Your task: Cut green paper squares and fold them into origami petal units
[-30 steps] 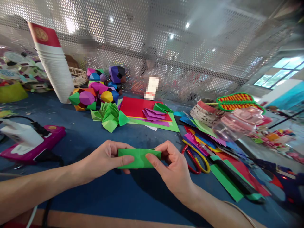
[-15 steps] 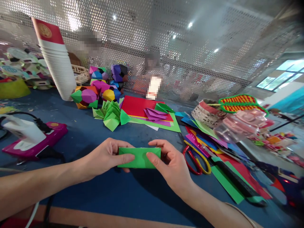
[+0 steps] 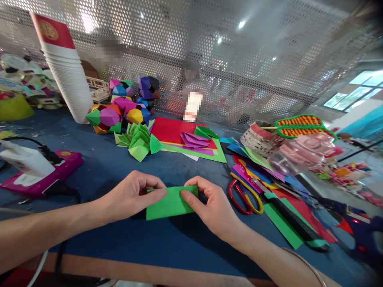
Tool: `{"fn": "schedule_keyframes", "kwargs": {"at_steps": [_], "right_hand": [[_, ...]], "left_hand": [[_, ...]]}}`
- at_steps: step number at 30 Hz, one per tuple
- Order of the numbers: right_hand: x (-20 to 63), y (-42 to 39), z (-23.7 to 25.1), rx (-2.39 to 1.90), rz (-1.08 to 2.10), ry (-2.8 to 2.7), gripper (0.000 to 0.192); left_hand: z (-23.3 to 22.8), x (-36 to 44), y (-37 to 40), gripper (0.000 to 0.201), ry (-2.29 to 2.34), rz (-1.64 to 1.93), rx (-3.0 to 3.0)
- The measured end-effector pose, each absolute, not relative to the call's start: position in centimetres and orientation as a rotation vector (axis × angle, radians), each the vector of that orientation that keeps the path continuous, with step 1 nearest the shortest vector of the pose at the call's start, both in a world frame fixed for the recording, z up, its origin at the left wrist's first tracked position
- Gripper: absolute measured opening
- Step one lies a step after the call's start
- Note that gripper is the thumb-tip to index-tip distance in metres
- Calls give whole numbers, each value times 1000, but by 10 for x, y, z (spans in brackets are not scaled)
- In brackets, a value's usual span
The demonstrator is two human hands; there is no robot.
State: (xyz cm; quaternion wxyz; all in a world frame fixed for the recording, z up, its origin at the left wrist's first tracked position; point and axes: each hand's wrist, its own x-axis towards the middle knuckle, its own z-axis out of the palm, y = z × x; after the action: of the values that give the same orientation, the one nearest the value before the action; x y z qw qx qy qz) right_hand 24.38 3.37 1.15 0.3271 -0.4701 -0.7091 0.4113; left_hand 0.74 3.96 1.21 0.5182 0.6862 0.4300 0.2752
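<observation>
1. A person's left hand (image 3: 140,194) and right hand (image 3: 214,204) both pinch one piece of green paper (image 3: 171,205), thumbs on the near face and fingers bent behind it.
2. The paper sits directly between the hands, its long axis running roughly from nine to three o'clock, the three o'clock end slightly raised. Neither hand is clearly nearer: each grips its own end, with a bare stretch of paper between the thumb tips.
3. Beneath lies the blue table (image 3: 98,164); whether the paper's lower edge touches it cannot be told.
4. At three o'clock from the paper, scissors (image 3: 259,196) with red and yellow handles lie near the right hand; past them, toward four, rests a black-handled tool (image 3: 295,218).
5. At eleven o'clock stands a light-green folded cluster (image 3: 139,141); at twelve, purple folded pieces (image 3: 194,141) lie on a red sheet (image 3: 169,129).
6. Farther out, a purple power strip (image 3: 67,167) lies toward ten o'clock, and a tall stack of paper cups (image 3: 66,75) leans beyond it, nearer eleven.
</observation>
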Motion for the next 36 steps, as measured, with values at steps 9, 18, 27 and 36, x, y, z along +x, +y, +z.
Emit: {"fn": "schedule_keyframes", "kwargs": {"at_steps": [9, 18, 27, 36], "right_hand": [[243, 36, 4, -1304, 806, -2081, 10], [240, 39, -1, -1193, 544, -2229, 23], [241, 40, -2, -1226, 538, -2295, 22], [240, 38, -3, -1234, 541, -2312, 21]], "left_hand": [[-2, 6, 41, 27, 1088, 708, 2512], [-7, 8, 45, 22, 1067, 702, 2546], [-2, 5, 49, 24, 1067, 651, 2511], [-6, 6, 44, 23, 1136, 688, 2611]]}}
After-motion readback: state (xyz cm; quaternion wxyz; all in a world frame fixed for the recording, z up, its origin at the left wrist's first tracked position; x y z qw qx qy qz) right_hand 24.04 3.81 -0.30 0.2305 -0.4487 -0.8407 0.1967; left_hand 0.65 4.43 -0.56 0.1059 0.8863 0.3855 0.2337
